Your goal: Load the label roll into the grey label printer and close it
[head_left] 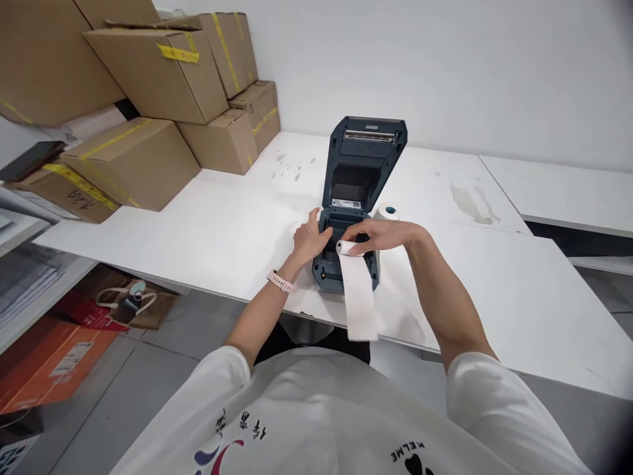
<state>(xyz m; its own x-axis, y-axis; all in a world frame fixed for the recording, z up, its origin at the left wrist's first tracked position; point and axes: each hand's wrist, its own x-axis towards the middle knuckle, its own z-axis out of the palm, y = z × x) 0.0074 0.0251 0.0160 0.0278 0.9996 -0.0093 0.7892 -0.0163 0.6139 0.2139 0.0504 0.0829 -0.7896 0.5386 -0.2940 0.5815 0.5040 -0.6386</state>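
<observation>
- A dark printer (346, 214) stands in front of the person on a white table (222, 214), its lid (363, 161) swung up toward twelve o'clock.
- The left hand (310, 239) is at the printer's nine o'clock, fingers spread and thumb reaching over the rim; I see nothing held in it.
- From three o'clock comes the right hand (376, 234), thumb and fingers pinched around a small white paper roll (346, 247) over the open bay. From here I can't quite tell whether the roll touches the printer's inside.
- A paper strip (359, 297) runs from that roll toward six o'clock, its end past the table's near edge.
- At about two o'clock, a second roll (383, 212) with a teal core sits just beside the printer, partly hidden by the right arm.
- Cardboard boxes (153, 72) are piled toward ten o'clock, well apart from the hands.
</observation>
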